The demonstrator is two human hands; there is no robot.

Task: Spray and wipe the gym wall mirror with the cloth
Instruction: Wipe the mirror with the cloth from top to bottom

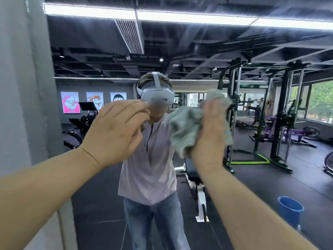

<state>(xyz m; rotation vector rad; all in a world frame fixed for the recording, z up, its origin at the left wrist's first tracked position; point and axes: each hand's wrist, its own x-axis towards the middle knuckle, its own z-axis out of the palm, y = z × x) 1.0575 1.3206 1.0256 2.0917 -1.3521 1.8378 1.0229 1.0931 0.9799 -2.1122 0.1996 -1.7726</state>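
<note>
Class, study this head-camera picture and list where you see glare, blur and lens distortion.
Head view: the ceiling light strips burn out to white glare and bow with the wide lens; pale streaks haze the mirror near the top; the cloth and the right hand gripping it look softly blurred; the forearms swell toward the bottom edge; the windows are bright.

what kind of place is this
A gym, seen reflected in the wall mirror where the right hand holds a cloth. A tall cable rack station, a weight bench and black rubber flooring show it.
</note>
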